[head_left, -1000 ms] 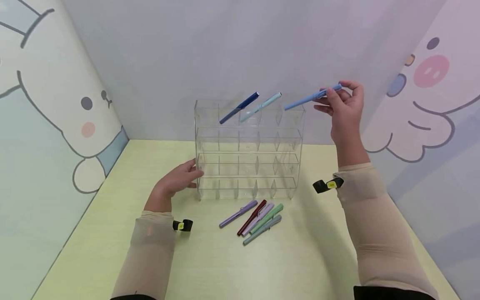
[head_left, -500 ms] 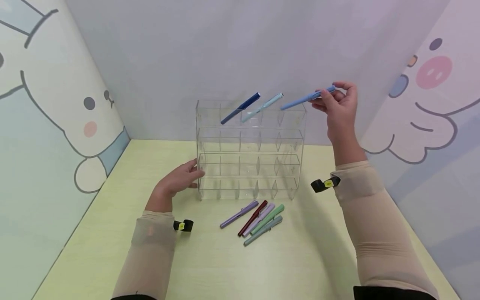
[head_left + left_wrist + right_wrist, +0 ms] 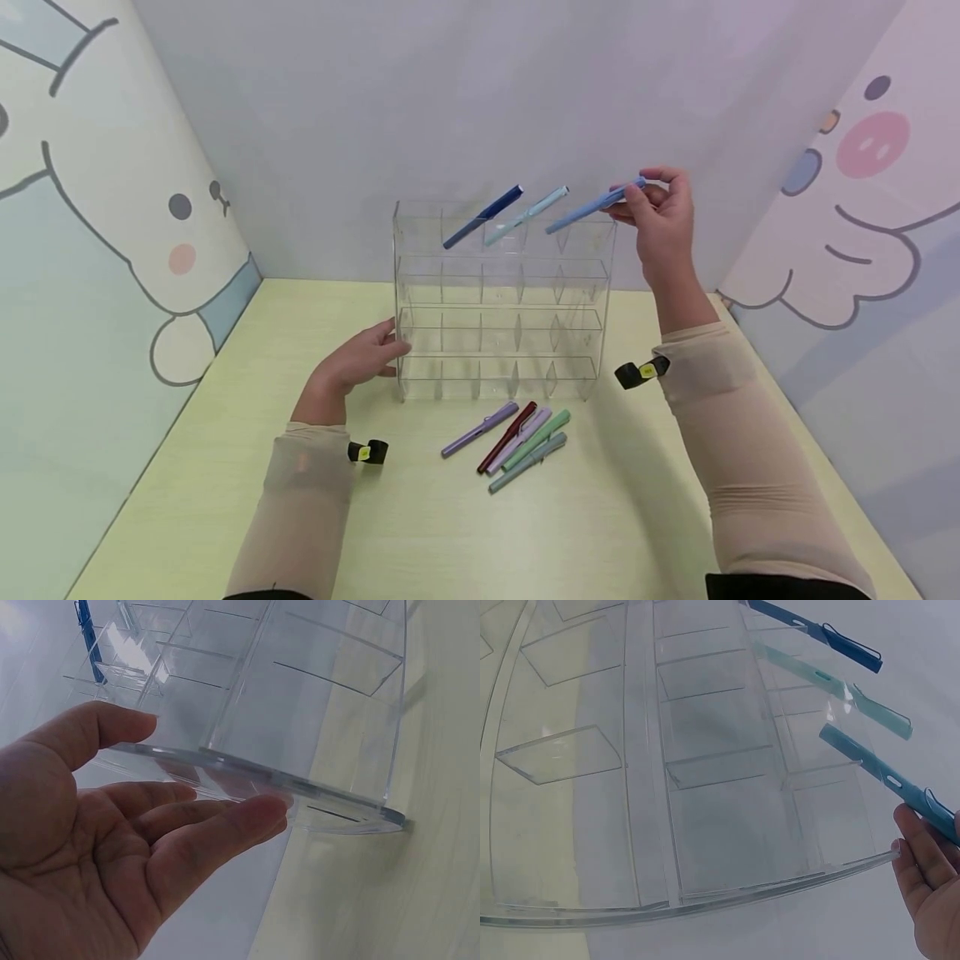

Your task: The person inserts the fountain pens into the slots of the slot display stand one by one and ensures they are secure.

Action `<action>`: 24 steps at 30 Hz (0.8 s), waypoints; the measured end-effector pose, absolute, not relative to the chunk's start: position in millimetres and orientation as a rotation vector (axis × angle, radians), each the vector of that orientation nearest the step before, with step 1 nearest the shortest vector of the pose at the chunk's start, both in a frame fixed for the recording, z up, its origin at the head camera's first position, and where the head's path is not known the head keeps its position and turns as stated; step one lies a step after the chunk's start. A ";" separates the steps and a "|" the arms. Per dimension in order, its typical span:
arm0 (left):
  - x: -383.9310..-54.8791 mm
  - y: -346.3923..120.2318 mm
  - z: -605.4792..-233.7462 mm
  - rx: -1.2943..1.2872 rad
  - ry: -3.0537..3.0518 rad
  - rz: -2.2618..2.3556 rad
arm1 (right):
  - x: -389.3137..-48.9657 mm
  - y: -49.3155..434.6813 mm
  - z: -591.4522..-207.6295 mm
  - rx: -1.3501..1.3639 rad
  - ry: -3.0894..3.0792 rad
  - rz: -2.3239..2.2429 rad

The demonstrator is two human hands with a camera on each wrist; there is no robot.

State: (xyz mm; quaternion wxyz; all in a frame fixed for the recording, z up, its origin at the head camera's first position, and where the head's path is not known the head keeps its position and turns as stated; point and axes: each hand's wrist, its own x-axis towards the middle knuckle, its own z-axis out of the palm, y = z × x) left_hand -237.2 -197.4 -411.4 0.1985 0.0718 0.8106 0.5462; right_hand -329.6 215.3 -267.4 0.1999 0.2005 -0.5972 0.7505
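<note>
A clear acrylic pen rack [image 3: 498, 317] with tiered, divided compartments stands upright on the table. My left hand [image 3: 360, 358] holds its left side panel low down, the thumb [image 3: 127, 726] at the panel's edge and the fingers along its outer face. My right hand [image 3: 663, 221] pinches a light blue capped pen [image 3: 592, 207] by its clip end, at the rack's top right. The pen's lower end overlaps the top tier, tilted like the dark blue pen [image 3: 483, 217] and the pale aqua pen [image 3: 527, 215] lying in that tier.
Before the rack lie several capped pens: a purple pen [image 3: 480, 430] apart, then a dark red pen [image 3: 506, 439], a lilac pen [image 3: 519, 442], a green pen [image 3: 536, 441] and a grey-green pen [image 3: 527, 463] bunched together. Cartoon-printed walls [image 3: 862, 192] enclose the pale yellow table [image 3: 420, 533].
My right hand has moved left and slightly down, bringing the light blue pen's lower end over the top tier. The left hand stays at the rack's side.
</note>
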 end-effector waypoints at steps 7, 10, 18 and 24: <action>-237.5 -198.2 -411.2 0.211 2.269 1.519 | -327.9 211.3 -270.2 0.581 -1.701 2.056; -237.1 -198.8 -410.6 0.207 2.270 1.513 | -328.4 209.3 -271.7 0.572 -1.717 2.042; -237.6 -201.1 -411.8 0.182 2.268 1.524 | -329.5 205.3 -274.5 0.569 -1.827 1.935; -237.9 -199.6 -410.3 0.198 2.259 1.540 | -327.6 205.2 -274.3 0.551 -1.895 1.876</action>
